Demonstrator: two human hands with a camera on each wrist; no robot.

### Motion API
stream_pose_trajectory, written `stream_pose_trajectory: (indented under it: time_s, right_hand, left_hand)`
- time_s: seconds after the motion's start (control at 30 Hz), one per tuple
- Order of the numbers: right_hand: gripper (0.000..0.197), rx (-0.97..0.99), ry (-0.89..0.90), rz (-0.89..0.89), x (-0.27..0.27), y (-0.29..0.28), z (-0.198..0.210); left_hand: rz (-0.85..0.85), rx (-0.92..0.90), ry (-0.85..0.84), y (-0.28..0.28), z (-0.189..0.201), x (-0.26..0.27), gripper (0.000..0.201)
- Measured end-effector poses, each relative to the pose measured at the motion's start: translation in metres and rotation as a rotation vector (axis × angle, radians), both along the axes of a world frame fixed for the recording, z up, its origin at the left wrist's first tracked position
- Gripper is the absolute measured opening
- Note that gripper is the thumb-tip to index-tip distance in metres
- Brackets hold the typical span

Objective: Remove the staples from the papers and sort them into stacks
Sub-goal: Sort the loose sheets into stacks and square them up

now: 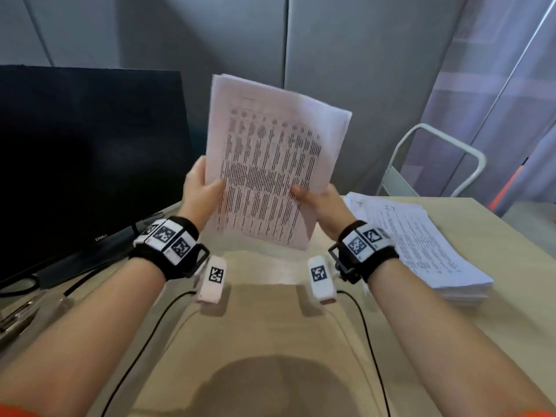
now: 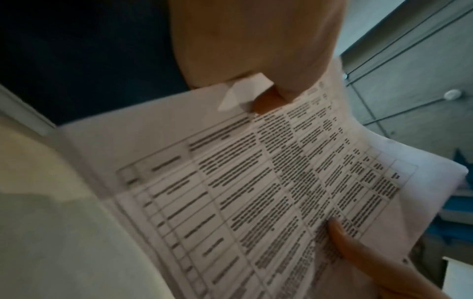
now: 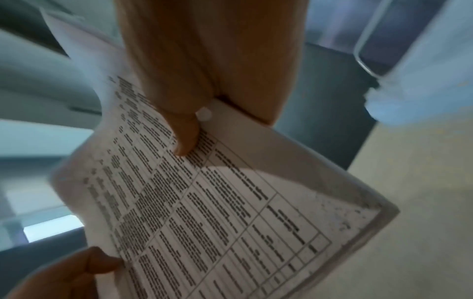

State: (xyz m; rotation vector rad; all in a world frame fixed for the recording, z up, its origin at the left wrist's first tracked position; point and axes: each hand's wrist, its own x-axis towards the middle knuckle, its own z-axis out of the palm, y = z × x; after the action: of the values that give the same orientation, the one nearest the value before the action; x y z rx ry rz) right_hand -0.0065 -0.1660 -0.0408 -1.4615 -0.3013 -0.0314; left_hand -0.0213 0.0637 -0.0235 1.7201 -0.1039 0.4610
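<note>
Nearest to me, both forearms reach out over the counter (image 1: 270, 320), wrist cameras strapped on, cables trailing back toward my body. Just past them my left hand (image 1: 200, 191) grips the left edge of a sheaf of printed papers (image 1: 270, 164), thumb on the front and fingers behind, while my right hand (image 1: 319, 203) pinches the right edge the same way. I hold the sheaf off the counter and nearly upright, tilted a little to the right, which I judge is so I can read the top page and look for the staple. No staple is clear in any view; the wrist views show only a folded corner near my left thumb (image 2: 268, 99) and a pale round spot by my right thumb (image 3: 185, 129).

To my right a stack of loose sheets (image 1: 421, 245) lies flat on the counter, probably the pile for finished pages, kept within reach. To my left stands a dark monitor (image 1: 90, 152), with something metallic at the counter's near left edge that I cannot identify. Farther off, a pale tubular chair frame (image 1: 436, 158) stands before grey wall panels (image 1: 361, 55).
</note>
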Motion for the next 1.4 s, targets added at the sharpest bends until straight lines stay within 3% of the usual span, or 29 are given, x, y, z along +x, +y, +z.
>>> stream_pose_trajectory:
  time_s: [0.1, 0.17, 0.23, 0.3, 0.47, 0.6, 0.73, 0.83, 0.93, 1.13, 1.23, 1.4]
  right_hand:
    - [0.026, -0.068, 0.002, -0.059, 0.003, -0.021, 0.002]
    - [0.033, -0.124, 0.110, -0.108, 0.001, -0.032, -0.027]
    - [0.033, -0.217, 0.239, -0.161, -0.009, -0.039, -0.062]
    - [0.035, -0.238, 0.286, -0.188, -0.020, -0.045, -0.083]
    - [0.032, -0.336, 0.093, -0.459, -0.019, -0.082, -0.047]
    - [0.038, -0.657, 0.120, -0.573, -0.014, -0.160, -0.008]
    - [0.028, -0.825, 0.284, -0.556, -0.022, -0.239, 0.005]
    - [0.029, -0.866, 0.359, -0.559, -0.028, -0.271, 0.002]
    - [0.025, -1.033, 0.441, -0.541, -0.029, -0.279, -0.011]
    - [0.045, -1.286, 0.538, -0.474, -0.033, -0.273, -0.028]
    - [0.048, -1.299, 0.651, -0.375, -0.038, -0.272, -0.029]
    - [0.053, -1.260, 0.719, -0.304, -0.041, -0.267, -0.031]
  left_hand:
    - [0.034, -0.139, -0.042, -0.024, 0.002, 0.002, 0.021]
    - [0.056, -0.217, 0.122, -0.039, -0.024, 0.004, 0.021]
    - [0.126, -0.293, 0.403, -0.051, -0.058, 0.004, 0.023]
    - [0.180, -0.321, 0.521, -0.062, -0.078, 0.001, 0.030]
    - [0.077, -0.234, 0.324, -0.115, -0.047, -0.006, 0.017]
    - [-0.103, -0.318, 0.491, -0.183, -0.037, 0.002, 0.022]
    - [-0.227, -0.041, 0.529, -0.248, -0.037, 0.001, 0.017]
    - [-0.254, 0.122, 0.546, -0.283, -0.045, 0.001, 0.034]
    - [-0.222, 0.243, 0.616, -0.301, -0.058, 0.002, 0.036]
    - [-0.076, 0.598, 0.666, -0.293, -0.081, 0.004, 0.037]
    - [-0.158, 0.566, 0.732, -0.290, -0.085, 0.009, 0.053]
    - [-0.286, 0.556, 0.831, -0.287, -0.075, 0.023, 0.056]
